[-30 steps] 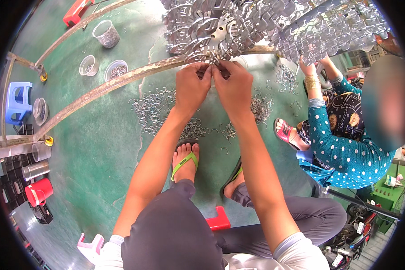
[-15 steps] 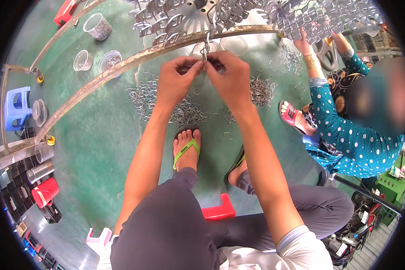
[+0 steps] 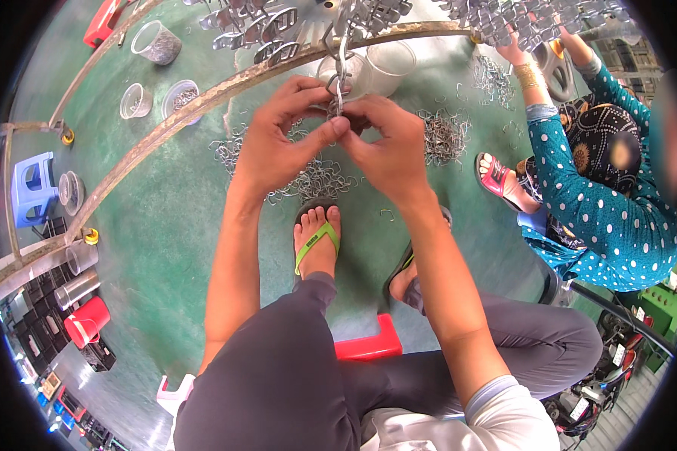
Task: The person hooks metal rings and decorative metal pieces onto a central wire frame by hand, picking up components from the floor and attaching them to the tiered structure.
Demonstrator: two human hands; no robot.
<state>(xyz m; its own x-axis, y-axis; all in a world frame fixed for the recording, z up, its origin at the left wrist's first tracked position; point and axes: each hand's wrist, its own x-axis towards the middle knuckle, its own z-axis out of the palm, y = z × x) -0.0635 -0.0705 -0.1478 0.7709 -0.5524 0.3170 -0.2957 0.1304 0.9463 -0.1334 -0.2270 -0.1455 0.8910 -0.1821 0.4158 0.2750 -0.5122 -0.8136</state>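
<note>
A string of bent metal hooks (image 3: 341, 66) hangs down from the top centre. My left hand (image 3: 286, 139) and my right hand (image 3: 387, 143) meet at its lower end, thumbs and fingertips pinched around the bottom hook. The fingers partly cover that hook, so how it joins the one above is hard to see. Below my hands, a loose pile of wire hooks (image 3: 316, 183) lies on the green floor. A second pile of hooks (image 3: 445, 137) is beyond my right wrist.
A rusty curved frame bar (image 3: 180, 124) crosses ahead, with grey metal parts (image 3: 278, 31) hanging around it. Plastic tubs (image 3: 156, 43) stand at far left, near a blue stool (image 3: 34, 189). On the right a co-worker in a dotted teal sleeve (image 3: 553, 158) reaches up to hanging parts (image 3: 526, 30).
My hands have come slightly lower and nearer, the left one turning more open to view. The hanging string shows longer above them. The whole view has shifted a little.
</note>
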